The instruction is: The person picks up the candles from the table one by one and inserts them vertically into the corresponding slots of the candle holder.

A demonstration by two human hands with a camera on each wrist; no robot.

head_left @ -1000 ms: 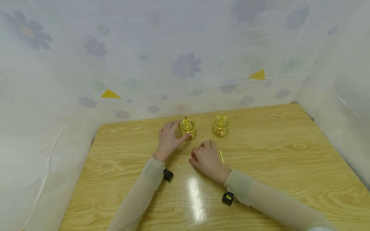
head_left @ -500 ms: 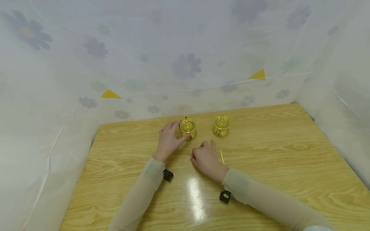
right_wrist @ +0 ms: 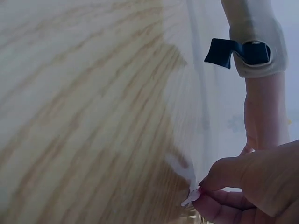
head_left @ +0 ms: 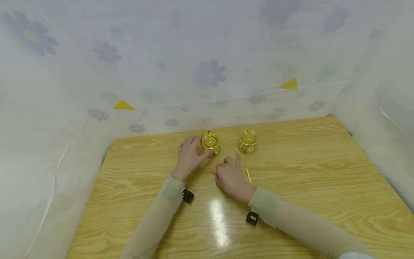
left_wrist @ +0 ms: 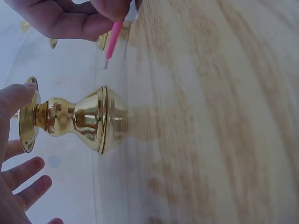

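Two small golden candle holders stand near the table's far edge, the left holder [head_left: 210, 144] [left_wrist: 88, 122] and the right holder [head_left: 247, 141]. My left hand [head_left: 188, 157] holds the left holder's upper dish, thumb [left_wrist: 15, 98] on one side of the rim and a finger on the other, its other fingers spread loosely. Just in front of the holders, my right hand [head_left: 231, 175] [left_wrist: 70, 18] [right_wrist: 247, 186] pinches a thin pink stick [left_wrist: 112, 43] [head_left: 213, 173], whose tip points towards the left hand. A thin yellow stick [head_left: 248, 176] lies on the wood beside the right hand.
The wooden table [head_left: 307, 172] is closed in on three sides by a white flowered sheet [head_left: 210, 75]. Black wrist straps [head_left: 188, 196] [head_left: 252, 218] [right_wrist: 238, 51] sit on both beige sleeves. A bright glare patch lies on the table near me.
My right hand has crept a little forward towards the holders, and the pink stick's end now shows at its left. The left hand and both holders have stayed put.
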